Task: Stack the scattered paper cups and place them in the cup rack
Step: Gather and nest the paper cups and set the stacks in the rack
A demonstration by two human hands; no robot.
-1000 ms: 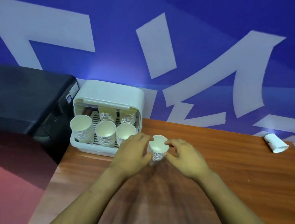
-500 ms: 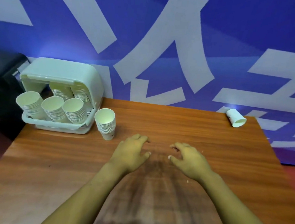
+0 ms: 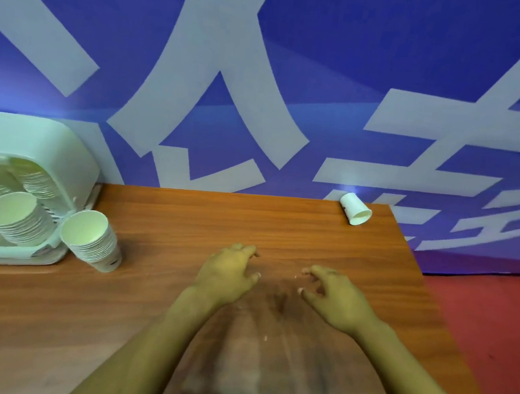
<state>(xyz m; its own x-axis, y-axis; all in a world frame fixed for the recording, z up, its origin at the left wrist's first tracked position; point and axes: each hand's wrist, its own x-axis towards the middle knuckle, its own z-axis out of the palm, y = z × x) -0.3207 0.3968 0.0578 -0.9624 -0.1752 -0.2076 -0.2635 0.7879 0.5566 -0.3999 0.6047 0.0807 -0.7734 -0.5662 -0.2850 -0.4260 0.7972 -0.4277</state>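
White paper throughout: one stack of nested white paper cups (image 3: pixel 96 242) upright on the brown wood-grain table (image 3: pixel 188 215), just beside the front right corner of the pale plastic cup rack (image 3: pixel 52 144) at far left, not yet inside it; further tilted cup stacks (image 3: pixel 14 219) already lodged in the rack, mouths toward the camera. One single white paper cup (image 3: pixel 355 209) on its side at the table's far right corner, mouth toward the near right, close to the back edge and well apart from everything else. Left hand (image 3: pixel 227 272) and right hand (image 3: pixel 335 294) low over the table's middle, palms down, fingers loosely curled and slightly spread, holding nothing; contact with the tabletop impossible to tell. Step in hand, judged: between pickups, stack parked and last stray cup uncollected. Next move, judged: a long reach of the right hand forward and right to the fallen cup, a grip round its wall, return leftward, nesting into the parked stack, then transfer of the stack into the rack. Hazard: light cup near two table edges, apt to roll off at a nudge. Open room: broad bare wood between hands and stray cup; blue wall with large white lettering (image 3: pixel 218 83) directly behind the table; red floor (image 3: pixel 486 326) beyond the right edge.
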